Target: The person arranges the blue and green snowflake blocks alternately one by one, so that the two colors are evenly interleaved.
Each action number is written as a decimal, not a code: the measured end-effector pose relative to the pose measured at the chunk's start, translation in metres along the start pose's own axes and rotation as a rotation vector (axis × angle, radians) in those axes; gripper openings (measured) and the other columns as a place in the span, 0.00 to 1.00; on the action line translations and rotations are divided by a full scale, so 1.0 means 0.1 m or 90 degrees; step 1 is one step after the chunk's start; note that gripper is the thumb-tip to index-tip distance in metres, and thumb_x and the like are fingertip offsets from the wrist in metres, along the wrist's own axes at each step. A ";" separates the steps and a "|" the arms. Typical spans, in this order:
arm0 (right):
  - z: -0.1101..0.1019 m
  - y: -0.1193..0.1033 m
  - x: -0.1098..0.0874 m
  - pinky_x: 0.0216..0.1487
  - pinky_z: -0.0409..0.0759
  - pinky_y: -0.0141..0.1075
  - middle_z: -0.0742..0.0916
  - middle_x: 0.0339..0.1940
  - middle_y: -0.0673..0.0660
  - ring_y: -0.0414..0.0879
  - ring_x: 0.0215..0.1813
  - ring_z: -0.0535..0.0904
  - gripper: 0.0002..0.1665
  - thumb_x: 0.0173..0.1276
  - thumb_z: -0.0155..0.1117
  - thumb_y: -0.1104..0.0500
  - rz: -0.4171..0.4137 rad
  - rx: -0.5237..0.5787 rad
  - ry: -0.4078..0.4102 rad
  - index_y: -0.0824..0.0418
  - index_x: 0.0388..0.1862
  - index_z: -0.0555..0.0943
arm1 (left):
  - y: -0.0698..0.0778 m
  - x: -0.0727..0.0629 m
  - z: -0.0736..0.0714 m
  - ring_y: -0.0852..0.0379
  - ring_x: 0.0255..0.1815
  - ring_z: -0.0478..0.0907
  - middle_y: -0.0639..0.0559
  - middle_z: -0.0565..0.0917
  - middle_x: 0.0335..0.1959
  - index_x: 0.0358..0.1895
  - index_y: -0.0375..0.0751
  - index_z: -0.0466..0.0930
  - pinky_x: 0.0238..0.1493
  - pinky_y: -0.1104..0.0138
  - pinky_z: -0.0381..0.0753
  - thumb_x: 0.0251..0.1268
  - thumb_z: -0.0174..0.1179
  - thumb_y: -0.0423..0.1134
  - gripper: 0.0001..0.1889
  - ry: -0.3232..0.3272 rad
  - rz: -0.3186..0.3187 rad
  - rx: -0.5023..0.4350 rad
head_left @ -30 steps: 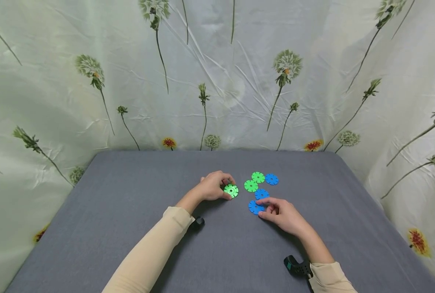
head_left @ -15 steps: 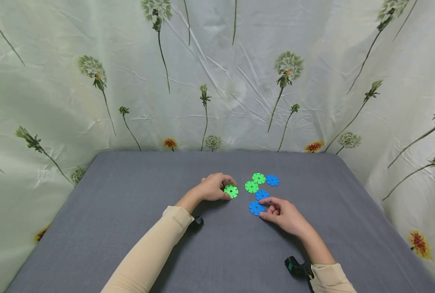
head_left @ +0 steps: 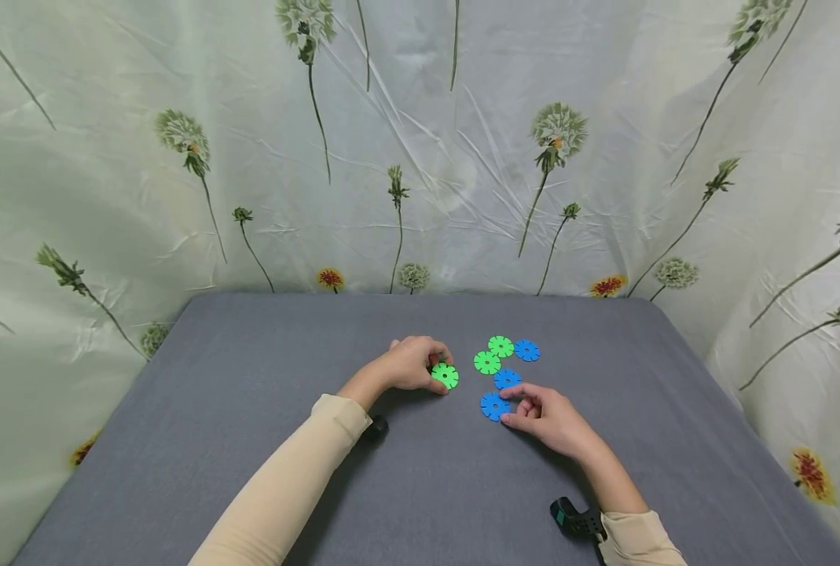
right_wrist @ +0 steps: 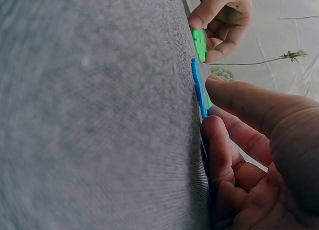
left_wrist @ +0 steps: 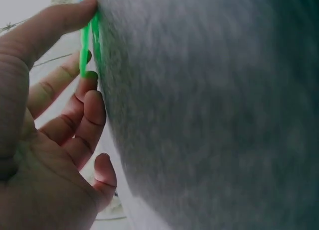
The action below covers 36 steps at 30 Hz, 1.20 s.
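My left hand [head_left: 411, 364] pinches a green notched plastic disc [head_left: 445, 376] by its edge, between thumb and fingers, close to the table. In the left wrist view, two thin green edges [left_wrist: 84, 51] show beside the thumb; whether a second disc lies there, I cannot tell. My right hand [head_left: 550, 417] has thumb and index finger at the right edge of a blue notched disc [head_left: 493, 406], gripping it lightly. Just beyond it lies another blue disc [head_left: 508, 379], partly behind the right index finger.
Two green discs, a nearer one [head_left: 486, 362] and a farther one [head_left: 500, 346], lie between the hands, farther back. A third blue disc [head_left: 528, 350] lies right of them. Grey cloth covers the table [head_left: 285, 354]; a flowered curtain [head_left: 462, 196] hangs behind.
The green disc in my left hand has moved slightly nearer to me, and its ringed centre now looks flat. The blue disc at my right hand has shifted a little nearer too.
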State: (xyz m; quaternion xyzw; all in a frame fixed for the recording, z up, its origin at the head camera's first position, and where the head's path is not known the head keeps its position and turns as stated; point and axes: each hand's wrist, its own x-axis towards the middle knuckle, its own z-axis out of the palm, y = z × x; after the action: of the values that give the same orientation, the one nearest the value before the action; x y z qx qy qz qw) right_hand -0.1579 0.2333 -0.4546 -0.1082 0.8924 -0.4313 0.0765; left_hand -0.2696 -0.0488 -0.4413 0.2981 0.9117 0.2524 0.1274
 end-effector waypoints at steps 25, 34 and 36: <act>-0.01 -0.03 0.00 0.31 0.70 0.29 0.82 0.28 0.49 0.35 0.27 0.72 0.23 0.71 0.77 0.56 -0.004 -0.004 -0.008 0.64 0.61 0.86 | -0.90 -0.60 -0.73 0.53 0.46 0.82 0.50 0.88 0.48 0.57 0.48 0.91 0.50 0.57 0.73 0.61 0.80 0.48 0.22 0.121 -0.093 0.018; 0.00 -0.03 -0.01 0.31 0.70 0.30 0.82 0.28 0.50 0.36 0.28 0.73 0.23 0.71 0.77 0.55 0.009 -0.007 -0.004 0.63 0.61 0.86 | -1.31 -0.83 -0.82 0.54 0.39 0.76 0.49 0.84 0.40 0.56 0.41 0.91 0.43 0.62 0.76 0.61 0.81 0.43 0.21 0.144 -0.112 -0.008; 0.00 -0.03 -0.01 0.31 0.70 0.30 0.82 0.28 0.50 0.36 0.28 0.73 0.23 0.71 0.77 0.55 0.013 -0.009 -0.004 0.63 0.61 0.86 | -1.35 -0.86 -0.83 0.54 0.38 0.74 0.49 0.83 0.38 0.56 0.41 0.91 0.43 0.62 0.75 0.61 0.80 0.42 0.21 0.148 -0.107 -0.014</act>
State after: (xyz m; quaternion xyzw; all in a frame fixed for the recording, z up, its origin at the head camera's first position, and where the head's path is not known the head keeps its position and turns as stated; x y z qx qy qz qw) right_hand -0.1564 0.2316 -0.4523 -0.1013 0.8963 -0.4237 0.0830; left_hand -0.2984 -0.2264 -0.4371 0.1879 0.9394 0.2833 0.0447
